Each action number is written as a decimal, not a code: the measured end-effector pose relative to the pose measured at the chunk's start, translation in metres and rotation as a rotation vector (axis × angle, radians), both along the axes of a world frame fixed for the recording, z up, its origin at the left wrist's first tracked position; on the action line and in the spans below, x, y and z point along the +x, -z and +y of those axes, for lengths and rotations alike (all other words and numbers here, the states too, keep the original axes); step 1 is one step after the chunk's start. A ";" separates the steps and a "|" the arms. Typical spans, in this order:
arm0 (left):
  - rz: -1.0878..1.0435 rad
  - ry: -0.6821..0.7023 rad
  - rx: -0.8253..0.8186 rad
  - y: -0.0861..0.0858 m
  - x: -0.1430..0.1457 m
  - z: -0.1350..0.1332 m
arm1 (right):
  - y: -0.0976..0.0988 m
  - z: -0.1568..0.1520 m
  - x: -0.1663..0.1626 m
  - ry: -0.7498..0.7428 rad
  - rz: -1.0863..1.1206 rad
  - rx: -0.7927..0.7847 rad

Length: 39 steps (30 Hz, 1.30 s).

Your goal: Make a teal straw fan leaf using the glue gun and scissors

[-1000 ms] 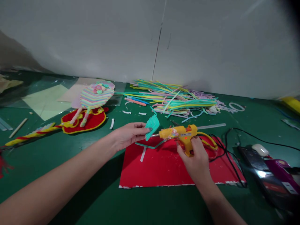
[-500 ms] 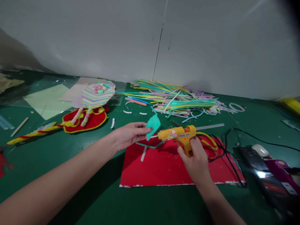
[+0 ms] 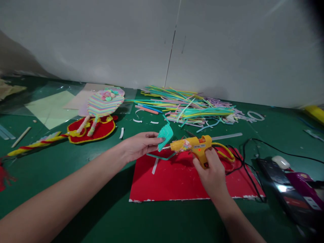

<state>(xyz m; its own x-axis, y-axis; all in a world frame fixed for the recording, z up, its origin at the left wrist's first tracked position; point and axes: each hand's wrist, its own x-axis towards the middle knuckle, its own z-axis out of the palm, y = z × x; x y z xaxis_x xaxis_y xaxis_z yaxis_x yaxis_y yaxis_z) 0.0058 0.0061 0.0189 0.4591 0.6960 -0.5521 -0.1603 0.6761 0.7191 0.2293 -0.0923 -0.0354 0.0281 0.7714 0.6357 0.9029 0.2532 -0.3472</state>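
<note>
Between the fingertips of my left hand is a small teal piece made of pipe cleaners, laid in close rows with a short end sticking up. My right hand is wrapped round the handle of a yellow glue gun, whose small red light is on. The gun's metal nozzle points left and meets, or nearly meets, the lower edge of the teal piece. Beneath both lies a red board, with a bent teal pipe cleaner and a white strip on it.
Behind the hands lies a heap of coloured pipe cleaners. A striped pipe-cleaner figure and a red fan-shaped piece with yellow edging lie left. At right are a phone, a white earbud case and a black cable.
Almost nothing differs. The fingers of my right hand have shifted very slightly on the glue gun's handle; the teal piece and the gun stay in place.
</note>
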 end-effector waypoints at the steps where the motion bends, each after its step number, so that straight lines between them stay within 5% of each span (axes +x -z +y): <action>1: 0.005 0.001 -0.002 -0.001 0.000 0.000 | 0.000 0.000 0.000 0.005 0.001 0.003; 39: 0.034 0.069 -0.007 0.000 -0.001 -0.002 | -0.005 0.003 0.011 0.186 -0.025 0.031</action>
<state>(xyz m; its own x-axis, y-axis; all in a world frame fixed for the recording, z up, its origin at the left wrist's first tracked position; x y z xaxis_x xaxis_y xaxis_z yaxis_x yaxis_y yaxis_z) 0.0047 0.0044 0.0193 0.4870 0.6595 -0.5726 -0.0885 0.6895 0.7189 0.2405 -0.0897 -0.0304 0.1524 0.7344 0.6613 0.9435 0.0911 -0.3187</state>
